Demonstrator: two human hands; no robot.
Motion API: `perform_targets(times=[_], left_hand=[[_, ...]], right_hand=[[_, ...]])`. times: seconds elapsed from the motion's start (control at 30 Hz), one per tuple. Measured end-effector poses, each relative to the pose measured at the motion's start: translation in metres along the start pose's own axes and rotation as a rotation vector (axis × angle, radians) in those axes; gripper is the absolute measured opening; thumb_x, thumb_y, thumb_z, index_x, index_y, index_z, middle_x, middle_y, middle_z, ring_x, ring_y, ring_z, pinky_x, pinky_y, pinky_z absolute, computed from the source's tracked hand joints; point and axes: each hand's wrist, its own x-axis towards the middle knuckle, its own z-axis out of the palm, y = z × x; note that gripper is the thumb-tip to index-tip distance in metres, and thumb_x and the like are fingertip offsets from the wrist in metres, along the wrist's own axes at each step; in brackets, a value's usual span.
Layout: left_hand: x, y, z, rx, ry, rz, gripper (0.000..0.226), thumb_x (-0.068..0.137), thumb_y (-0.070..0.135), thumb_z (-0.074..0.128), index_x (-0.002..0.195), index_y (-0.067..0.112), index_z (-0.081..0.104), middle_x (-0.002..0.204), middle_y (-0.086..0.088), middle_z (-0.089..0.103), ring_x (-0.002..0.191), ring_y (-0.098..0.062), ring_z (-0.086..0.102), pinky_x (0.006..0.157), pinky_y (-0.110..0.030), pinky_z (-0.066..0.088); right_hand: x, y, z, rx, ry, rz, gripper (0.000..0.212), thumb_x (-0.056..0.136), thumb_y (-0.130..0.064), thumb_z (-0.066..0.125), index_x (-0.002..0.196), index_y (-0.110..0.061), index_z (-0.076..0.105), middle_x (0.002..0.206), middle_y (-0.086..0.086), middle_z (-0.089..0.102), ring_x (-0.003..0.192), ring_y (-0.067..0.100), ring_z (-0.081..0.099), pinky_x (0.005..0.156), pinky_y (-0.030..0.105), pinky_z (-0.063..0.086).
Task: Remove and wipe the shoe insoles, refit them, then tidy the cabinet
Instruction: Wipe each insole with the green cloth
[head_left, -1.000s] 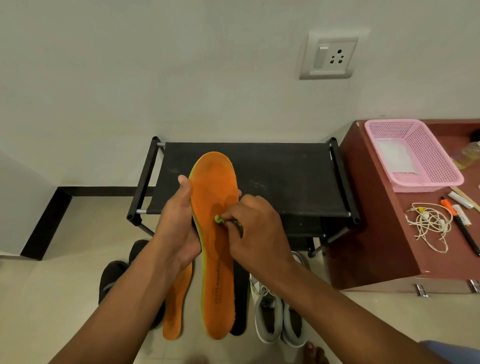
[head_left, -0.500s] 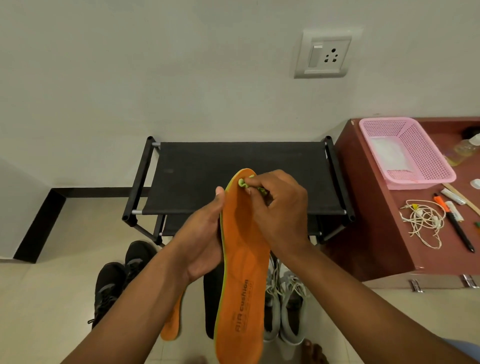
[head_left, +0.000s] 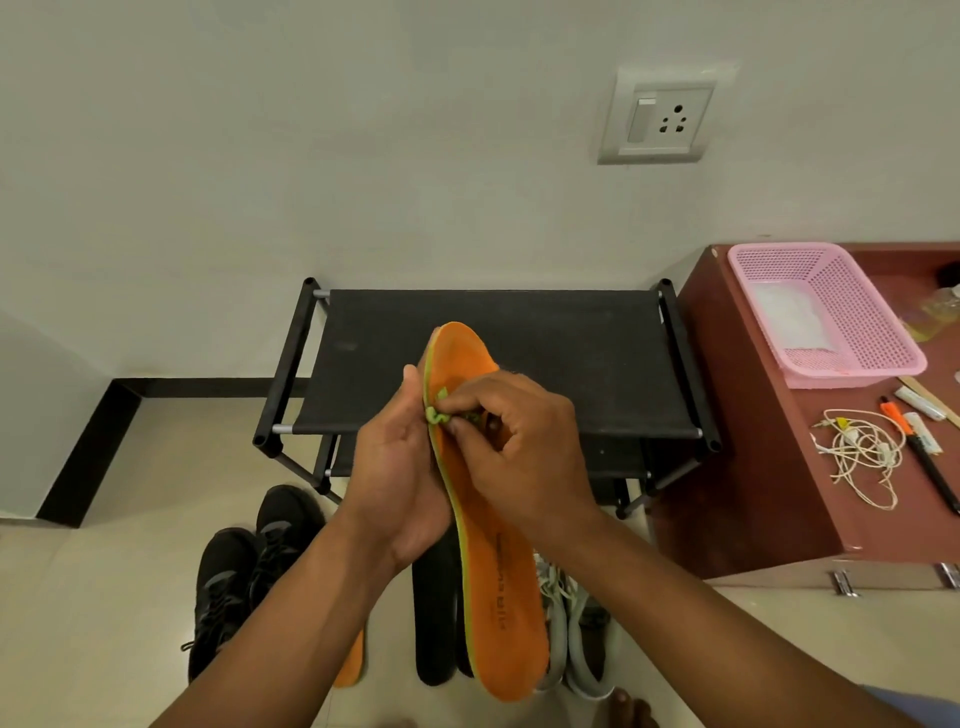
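Plainly, the insole (head_left: 483, 525) is a light thing: thin foam, orange on top with a green edge, long and flexible. We judge it bends easily if held by one end only, so it wants support along its length while being rubbed. Its top looks matte, not slippery. Nothing about it seems fragile, though hard scrubbing could crease it.

Best hold, in our view: along the long edge near the middle, thumb on one side, fingers behind.

Left hand (head_left: 397, 478) does just that. It grips the insole's left edge, thumb up at the rim, palm and fingers wrapped behind. Insole stands nearly upright, toe at 12 o'clock over the rack (head_left: 571, 364), heel at 6 o'clock above the floor.

Right hand (head_left: 524, 447) sits at 3 o'clock of the insole, fingers curled, pinching a small green cloth (head_left: 439, 413) against the orange face near the left rim. Cloth is mostly hidden in the fingers.

Below, at 6 to 7 o'clock: a second orange insole (head_left: 350, 660), dark insoles (head_left: 436, 623), black shoes (head_left: 249, 566), pale shoes (head_left: 571, 623), all on the floor.
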Motion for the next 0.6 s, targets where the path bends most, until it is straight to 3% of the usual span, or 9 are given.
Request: perform_targets(times=[0.13, 0.23, 0.3, 0.37, 0.4, 0.5, 0.6], left_hand=[[-0.002, 0.002, 0.002, -0.061, -0.021, 0.075, 0.076, 0.104, 0.065, 0.027, 0.143, 0.007, 0.057, 0.143, -0.022, 0.060, 0.133, -0.036, 0.059, 0.109, -0.050, 0.050], [0.000, 0.007, -0.002, -0.094, -0.023, 0.080, 0.078, 0.101, 0.071, 0.031, 0.154, 0.016, 0.046, 0.151, -0.024, 0.052, 0.140, -0.041, 0.051, 0.119, -0.055, 0.037], [0.001, 0.008, -0.006, -0.106, -0.019, 0.045, 0.083, 0.100, 0.073, 0.032, 0.158, 0.015, 0.038, 0.157, -0.023, 0.045, 0.145, -0.042, 0.045, 0.121, -0.055, 0.032], [0.001, 0.009, -0.007, -0.143, -0.036, 0.020, 0.090, 0.099, 0.075, 0.034, 0.156, 0.006, 0.041, 0.156, -0.021, 0.047, 0.142, -0.042, 0.048, 0.117, -0.055, 0.040], [0.000, 0.010, -0.006, -0.152, -0.038, 0.013, 0.093, 0.097, 0.077, 0.035, 0.152, 0.002, 0.047, 0.154, -0.020, 0.050, 0.139, -0.042, 0.052, 0.111, -0.055, 0.046], [-0.002, 0.011, -0.005, -0.153, 0.003, 0.007, 0.099, 0.092, 0.081, 0.038, 0.145, 0.000, 0.055, 0.148, -0.019, 0.057, 0.130, -0.042, 0.061, 0.100, -0.054, 0.055], [-0.001, 0.012, -0.004, -0.116, 0.028, 0.018, 0.095, 0.095, 0.079, 0.035, 0.147, 0.001, 0.053, 0.150, -0.019, 0.055, 0.133, -0.040, 0.059, 0.105, -0.051, 0.053]], right_hand=[[0.002, -0.005, -0.003, 0.129, -0.063, 0.051, 0.013, 0.086, -0.005, 0.077, 0.094, -0.014, 0.079, 0.096, -0.009, 0.076, 0.095, 0.003, 0.069, 0.093, 0.023, 0.054], [0.001, -0.010, -0.004, 0.192, -0.133, 0.070, 0.014, 0.085, -0.002, 0.077, 0.095, -0.012, 0.079, 0.096, -0.008, 0.076, 0.096, 0.005, 0.070, 0.091, 0.020, 0.054], [0.001, -0.011, -0.004, 0.211, -0.176, 0.095, 0.016, 0.086, -0.005, 0.076, 0.095, -0.017, 0.078, 0.096, -0.012, 0.075, 0.098, 0.004, 0.069, 0.101, 0.036, 0.054], [0.001, -0.013, -0.005, 0.206, -0.222, 0.120, 0.016, 0.087, -0.010, 0.075, 0.094, -0.025, 0.076, 0.097, -0.017, 0.074, 0.102, 0.002, 0.068, 0.109, 0.057, 0.045], [0.001, -0.014, -0.005, 0.216, -0.250, 0.131, 0.016, 0.088, -0.011, 0.075, 0.094, -0.026, 0.076, 0.098, -0.018, 0.074, 0.102, 0.001, 0.068, 0.111, 0.057, 0.043], [0.000, -0.019, -0.007, 0.235, -0.303, 0.130, 0.012, 0.089, -0.009, 0.076, 0.096, -0.019, 0.078, 0.097, -0.013, 0.075, 0.101, 0.001, 0.068, 0.103, 0.022, 0.049], [0.000, -0.020, -0.005, 0.186, -0.289, 0.061, 0.011, 0.088, -0.008, 0.076, 0.095, -0.016, 0.079, 0.096, -0.011, 0.076, 0.099, 0.005, 0.068, 0.096, 0.022, 0.052]])
